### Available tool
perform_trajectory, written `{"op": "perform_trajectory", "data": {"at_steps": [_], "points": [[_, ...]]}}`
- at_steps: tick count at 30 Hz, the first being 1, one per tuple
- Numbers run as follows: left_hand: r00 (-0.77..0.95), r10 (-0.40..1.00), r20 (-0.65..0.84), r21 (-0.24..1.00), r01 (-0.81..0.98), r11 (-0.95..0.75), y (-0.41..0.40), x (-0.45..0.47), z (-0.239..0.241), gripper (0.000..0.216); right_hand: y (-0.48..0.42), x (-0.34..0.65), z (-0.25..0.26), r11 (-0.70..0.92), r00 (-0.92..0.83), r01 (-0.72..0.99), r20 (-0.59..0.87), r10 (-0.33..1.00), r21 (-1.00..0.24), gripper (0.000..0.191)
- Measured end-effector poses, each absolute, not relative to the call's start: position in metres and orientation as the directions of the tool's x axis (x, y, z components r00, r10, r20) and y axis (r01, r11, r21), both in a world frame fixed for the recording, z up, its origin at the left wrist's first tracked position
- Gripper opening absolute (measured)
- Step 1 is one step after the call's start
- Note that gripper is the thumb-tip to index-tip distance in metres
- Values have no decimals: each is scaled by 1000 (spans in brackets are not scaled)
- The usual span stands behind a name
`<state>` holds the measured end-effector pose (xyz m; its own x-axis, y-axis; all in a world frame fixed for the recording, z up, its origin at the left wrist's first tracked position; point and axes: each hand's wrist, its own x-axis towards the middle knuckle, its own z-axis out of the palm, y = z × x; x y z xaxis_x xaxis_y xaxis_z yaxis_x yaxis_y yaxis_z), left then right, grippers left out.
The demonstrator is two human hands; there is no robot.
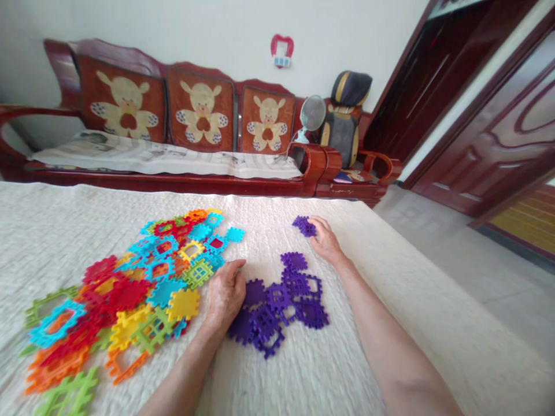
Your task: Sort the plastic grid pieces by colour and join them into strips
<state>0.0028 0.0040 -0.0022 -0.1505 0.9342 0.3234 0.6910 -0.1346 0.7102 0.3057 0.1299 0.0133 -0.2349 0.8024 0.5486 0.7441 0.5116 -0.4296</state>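
My right hand (325, 238) is at the far right of the cloth, its fingers closed on the edge of a small group of purple plastic interlocking tiles (304, 226). Nearer to me lies a loose pile of purple tiles (277, 297), some solid and some with window openings. My left hand (226, 290) rests between that pile and the multicoloured tiles, its index finger and thumb apart and nothing visible in it. Its underside is hidden. To its left spreads a heap of red, blue, yellow, green and orange tiles (130, 294).
A pale quilted cloth (347, 242) covers the table. Beyond it stands a wooden sofa (208, 182) with bear-patterned cushions (202, 110). A small fan (313, 112) and a chair with a massage pad (340, 136) are at the back right, near wooden doors (485, 133).
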Motion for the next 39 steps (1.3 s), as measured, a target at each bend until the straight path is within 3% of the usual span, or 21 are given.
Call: {"op": "perform_trajectory", "data": {"at_steps": [4, 7, 15, 21, 26, 30, 33, 36, 39], "points": [[-152, 937, 315, 724, 677, -134, 5, 3, -3, 32, 108, 297, 29, 417, -353, 675, 229, 907, -608, 45], [-159, 937, 310, 734, 666, -130, 4, 3, 0, 33, 87, 285, 41, 453, -511, 642, 95, 854, -619, 49], [-161, 937, 309, 737, 664, -129, 4, 4, 3, 34, 60, 260, 47, 504, -525, 685, 122, 842, -525, 45], [-156, 924, 349, 722, 673, -159, 5, 5, -3, 33, 69, 268, 28, 403, -272, 638, 298, 915, -656, 50], [-134, 925, 356, 712, 680, -175, 7, 4, -5, 32, 79, 286, 15, 413, -159, 644, 415, 896, -644, 33], [-133, 927, 352, 711, 681, -172, 7, 3, -5, 33, 80, 307, 16, 330, -182, 647, 280, 942, -688, 31], [-138, 930, 340, 710, 686, -158, 7, 3, -5, 32, 77, 315, 21, 282, -237, 650, 165, 957, -705, 44], [-139, 934, 330, 715, 683, -151, 6, 3, -3, 31, 74, 312, 25, 332, -278, 729, 183, 943, -599, 54], [-142, 932, 333, 718, 679, -153, 5, 2, -2, 31, 75, 304, 28, 373, -316, 798, 198, 928, -474, 47]]}}
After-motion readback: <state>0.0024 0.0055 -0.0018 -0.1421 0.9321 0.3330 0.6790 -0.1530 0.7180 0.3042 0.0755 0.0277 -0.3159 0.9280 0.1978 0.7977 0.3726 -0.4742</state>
